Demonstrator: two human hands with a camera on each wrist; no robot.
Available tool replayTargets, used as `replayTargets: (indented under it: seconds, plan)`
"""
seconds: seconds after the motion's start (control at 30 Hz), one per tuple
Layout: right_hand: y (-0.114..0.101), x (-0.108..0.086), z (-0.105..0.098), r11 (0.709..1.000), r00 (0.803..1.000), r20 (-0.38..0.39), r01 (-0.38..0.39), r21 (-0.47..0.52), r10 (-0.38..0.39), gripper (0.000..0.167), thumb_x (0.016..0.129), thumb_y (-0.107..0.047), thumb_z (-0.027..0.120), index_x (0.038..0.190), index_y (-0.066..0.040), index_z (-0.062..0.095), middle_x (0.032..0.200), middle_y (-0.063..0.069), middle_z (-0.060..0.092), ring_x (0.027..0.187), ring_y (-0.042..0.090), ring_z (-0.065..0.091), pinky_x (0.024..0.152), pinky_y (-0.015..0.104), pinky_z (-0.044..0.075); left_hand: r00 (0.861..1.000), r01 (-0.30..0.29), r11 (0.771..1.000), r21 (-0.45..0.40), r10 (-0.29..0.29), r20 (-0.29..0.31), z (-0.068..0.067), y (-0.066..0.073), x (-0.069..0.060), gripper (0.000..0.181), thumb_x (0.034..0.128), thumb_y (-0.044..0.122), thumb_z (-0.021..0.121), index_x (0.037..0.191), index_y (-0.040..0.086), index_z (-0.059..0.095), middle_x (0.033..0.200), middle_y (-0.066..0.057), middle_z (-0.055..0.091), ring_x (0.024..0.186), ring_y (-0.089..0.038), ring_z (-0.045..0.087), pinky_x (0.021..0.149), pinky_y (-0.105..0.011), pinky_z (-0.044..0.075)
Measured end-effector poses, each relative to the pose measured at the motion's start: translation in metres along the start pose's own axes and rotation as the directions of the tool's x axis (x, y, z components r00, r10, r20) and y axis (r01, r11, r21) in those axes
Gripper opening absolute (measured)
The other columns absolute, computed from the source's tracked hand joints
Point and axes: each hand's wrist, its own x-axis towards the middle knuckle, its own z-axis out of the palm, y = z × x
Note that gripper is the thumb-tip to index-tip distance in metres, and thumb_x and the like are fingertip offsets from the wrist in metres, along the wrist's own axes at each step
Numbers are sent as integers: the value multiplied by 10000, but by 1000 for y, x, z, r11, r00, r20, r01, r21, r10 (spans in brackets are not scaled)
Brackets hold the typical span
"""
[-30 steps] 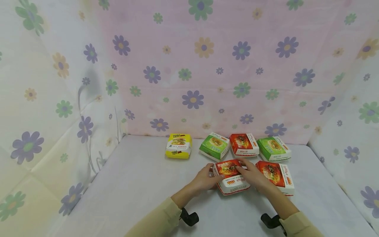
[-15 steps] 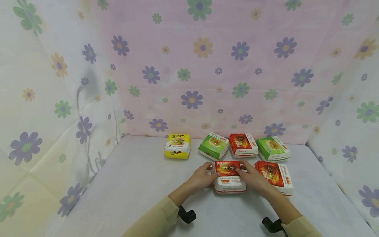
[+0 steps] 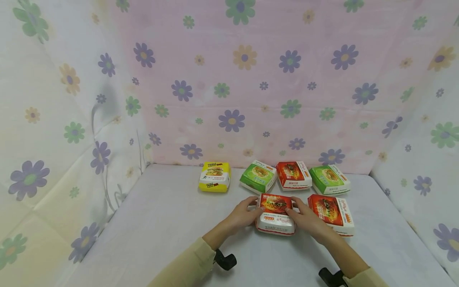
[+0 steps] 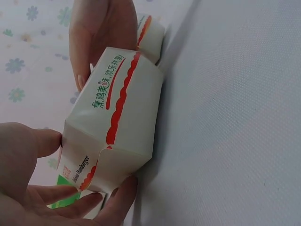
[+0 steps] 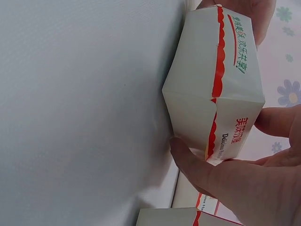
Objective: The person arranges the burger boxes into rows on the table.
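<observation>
A red and white hamburger box (image 3: 276, 221) sits low at the table surface between both hands, its printed top facing up. The left hand (image 3: 241, 216) grips its left side, thumb near the top edge and fingers along the side. On the opposite side the right hand (image 3: 307, 220) holds it, thumb over the top edge. In the left wrist view, the box's white front wall (image 4: 117, 99) has a red scalloped band, and fingertips touch its lower edge. In the right wrist view the box (image 5: 214, 70) looks closed, with a fingertip at its bottom corner.
Just right of the right hand lies another red box (image 3: 331, 213). Behind stand a yellow box (image 3: 215, 177), a green box (image 3: 259, 176), a red box (image 3: 294, 175) and a second green box (image 3: 330, 179). Flowered cloth (image 3: 201, 119) walls the table's back and sides.
The held box has turned slightly, its near edge swinging left, so it now sits squarer to the person. Both hands have stayed on it. The other boxes have not moved.
</observation>
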Motion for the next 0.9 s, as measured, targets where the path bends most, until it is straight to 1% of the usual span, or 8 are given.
replayTargets:
  seconds: [0.17,0.33,0.4,0.53,0.6,0.7,0.8,0.9]
  plan:
    - [0,-4,-1,1000,1000,-1,-1,13,1,744,1068,-414,509,1598,2,193,1591,340,260,1467,553,218,1112,714,296,1000,-10,1000,-3,10,2,0,-1,0,560,1015,373,631,1502,141,479,1475,-151,517,1407,-389,431,1079,-591,429]
    - [4,-8,-2,1000,1000,1,-20,-2,20,799,1060,-463,505,1581,58,197,1592,333,271,1480,541,198,1117,709,293,1000,15,1000,-9,-15,4,-2,0,-3,627,1007,381,648,1524,101,431,1476,-149,506,1333,-331,498,968,-486,540]
    - [5,-9,-2,999,1000,-2,-30,-15,30,829,1050,-500,507,1570,74,213,1589,330,281,1482,537,194,1115,709,297,1000,24,1000,-8,-23,9,-2,0,-3,647,1001,389,657,1523,85,425,1467,-146,514,1293,-307,525,927,-455,563]
    - [6,-10,-2,999,999,-2,-43,-31,43,877,1033,-551,510,1551,102,238,1575,331,305,1478,531,206,1107,704,315,999,27,1000,2,-27,25,-3,-2,-3,664,998,407,660,1515,64,424,1438,-137,533,1240,-276,556,904,-440,571]
    - [6,-11,-1,998,999,-4,-44,-37,44,878,1032,-554,510,1543,113,253,1567,334,321,1474,525,227,1105,696,327,999,25,1000,4,-25,34,-3,-2,-3,671,997,409,660,1514,54,423,1429,-135,536,1231,-274,563,906,-446,571]
    - [7,-13,0,999,999,-4,-43,-34,43,848,1041,-536,505,1528,122,286,1555,340,340,1465,515,263,1103,680,342,999,26,1000,16,-27,38,-3,-2,-3,680,996,419,657,1510,39,427,1430,-136,535,1261,-293,553,941,-469,555]
    - [8,-15,1,999,999,5,-41,-20,41,811,1049,-518,498,1511,127,324,1550,344,346,1455,505,288,1106,676,341,999,30,999,30,-31,38,-2,-3,-5,696,996,443,648,1509,27,430,1445,-148,528,1314,-329,518,997,-512,518]
    - [8,-17,2,999,999,9,-46,-14,46,791,1049,-518,500,1494,121,363,1532,336,377,1421,478,348,1094,669,362,999,34,999,41,-36,39,-1,-2,-6,712,994,467,642,1506,19,433,1462,-164,516,1348,-356,484,1041,-557,473]
